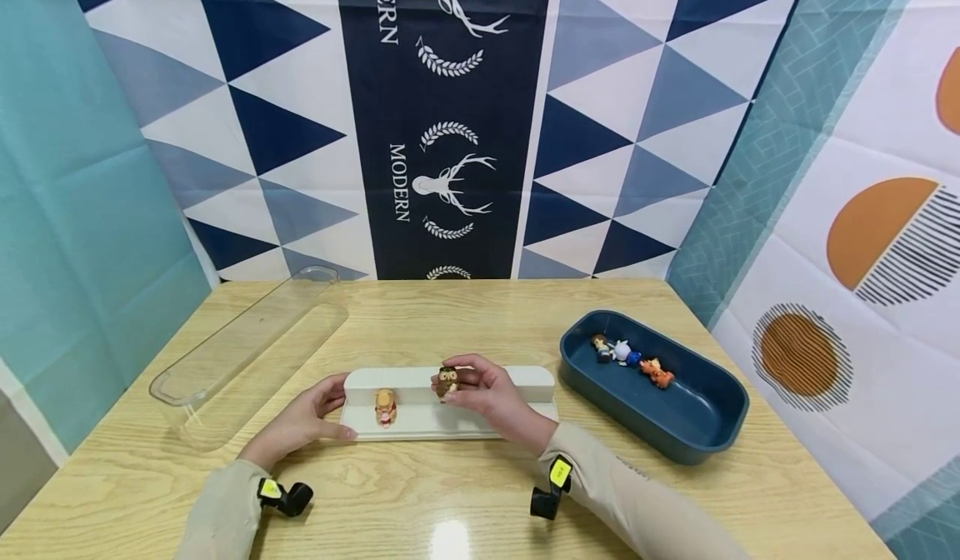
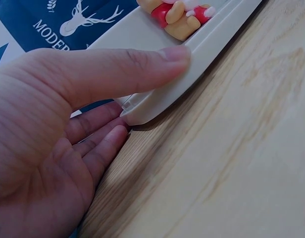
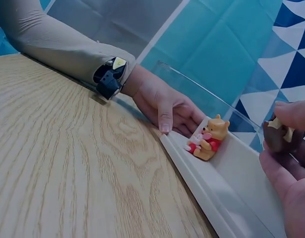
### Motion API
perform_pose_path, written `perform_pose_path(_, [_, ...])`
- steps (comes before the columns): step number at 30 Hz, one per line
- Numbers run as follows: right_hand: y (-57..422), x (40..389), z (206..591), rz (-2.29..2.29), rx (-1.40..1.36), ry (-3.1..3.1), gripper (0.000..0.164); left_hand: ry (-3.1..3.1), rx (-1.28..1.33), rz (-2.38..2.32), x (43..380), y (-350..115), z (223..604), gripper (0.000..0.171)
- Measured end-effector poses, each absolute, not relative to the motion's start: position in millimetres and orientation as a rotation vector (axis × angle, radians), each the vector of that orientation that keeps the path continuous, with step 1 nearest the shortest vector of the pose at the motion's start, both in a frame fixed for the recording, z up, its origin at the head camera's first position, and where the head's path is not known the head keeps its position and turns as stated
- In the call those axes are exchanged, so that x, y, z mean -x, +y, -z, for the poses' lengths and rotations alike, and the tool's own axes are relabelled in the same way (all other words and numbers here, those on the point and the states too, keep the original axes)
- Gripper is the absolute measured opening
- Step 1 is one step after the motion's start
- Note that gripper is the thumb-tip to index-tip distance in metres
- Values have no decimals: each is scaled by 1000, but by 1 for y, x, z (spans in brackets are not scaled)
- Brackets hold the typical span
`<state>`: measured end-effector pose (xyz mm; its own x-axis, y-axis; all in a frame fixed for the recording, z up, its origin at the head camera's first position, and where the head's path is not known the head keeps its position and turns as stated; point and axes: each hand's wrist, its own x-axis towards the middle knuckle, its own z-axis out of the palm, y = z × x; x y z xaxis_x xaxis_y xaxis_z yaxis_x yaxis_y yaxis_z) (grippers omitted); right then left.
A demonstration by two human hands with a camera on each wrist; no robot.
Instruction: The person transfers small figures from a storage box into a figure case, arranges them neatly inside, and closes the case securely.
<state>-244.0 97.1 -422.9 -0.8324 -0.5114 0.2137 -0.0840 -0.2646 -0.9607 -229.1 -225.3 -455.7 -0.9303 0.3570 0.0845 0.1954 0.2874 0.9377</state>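
Bracing, with spread left hand [image 1: 303,418], the left end of the stepped white plastic stand [image 1: 427,427]. Easy past the yellow plastic bear figurine [image 1: 386,408]! With right hand [image 1: 495,395], pinching the brown plastic owl figurine [image 1: 447,383] over mid-stand: lower gently, upright.

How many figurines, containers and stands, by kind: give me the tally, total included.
Figurines: 5 (Winnie-the-Pooh, owl, brown-haired figure, white-and-blue figure, orange figure)
Containers: 2 (clear plastic container, dark-blue tray)
Stands: 1 (white display stand)
Total: 8
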Motion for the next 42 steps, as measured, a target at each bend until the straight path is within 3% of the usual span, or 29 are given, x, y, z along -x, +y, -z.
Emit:
perform_pose_path(5, [92, 243, 422, 2113, 785, 1808, 51, 2399, -530, -1717, 229, -226, 457, 91])
perform_pose_path(33, [77, 230, 424, 1985, 905, 2188, 38, 2397, -502, -1708, 229, -228, 454, 92])
perform_pose_path(42, [71, 230, 433, 1879, 1116, 2331, 32, 2385, -542, -1713, 230, -227, 456, 90])
